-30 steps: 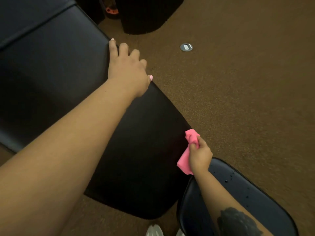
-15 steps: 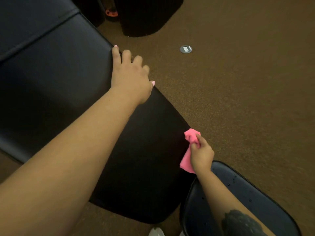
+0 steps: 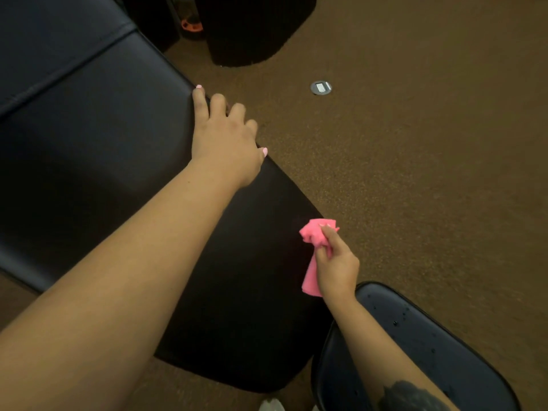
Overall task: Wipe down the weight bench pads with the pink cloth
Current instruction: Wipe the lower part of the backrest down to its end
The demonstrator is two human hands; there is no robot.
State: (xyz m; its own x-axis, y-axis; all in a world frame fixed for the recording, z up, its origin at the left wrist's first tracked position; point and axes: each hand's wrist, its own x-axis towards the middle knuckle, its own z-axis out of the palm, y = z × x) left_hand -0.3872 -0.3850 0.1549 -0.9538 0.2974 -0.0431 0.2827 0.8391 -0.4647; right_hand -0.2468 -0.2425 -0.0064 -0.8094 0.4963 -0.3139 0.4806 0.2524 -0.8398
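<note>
The long black back pad point(image 3: 98, 161) of the weight bench runs from the upper left down to the lower middle. My left hand point(image 3: 225, 140) rests flat on its right edge, index finger straight along the edge and the other fingertips hanging over the side. My right hand point(image 3: 336, 266) grips the bunched pink cloth point(image 3: 315, 235) and holds it against the pad's right edge near its lower corner. A tail of the cloth hangs below my fist. The smaller seat pad point(image 3: 430, 348) lies at the lower right under my right forearm, with dark droplets on it.
Brown carpet point(image 3: 415, 173) covers the floor to the right. A round metal floor socket point(image 3: 321, 87) sits in it. A dark rounded object point(image 3: 252, 28) and an orange part point(image 3: 191, 25) stand at the top. The tip of a white shoe point(image 3: 271, 404) shows at the bottom edge.
My right hand has shifted the cloth slightly left onto the pad's edge. My left hand has slid a little along the edge toward me.
</note>
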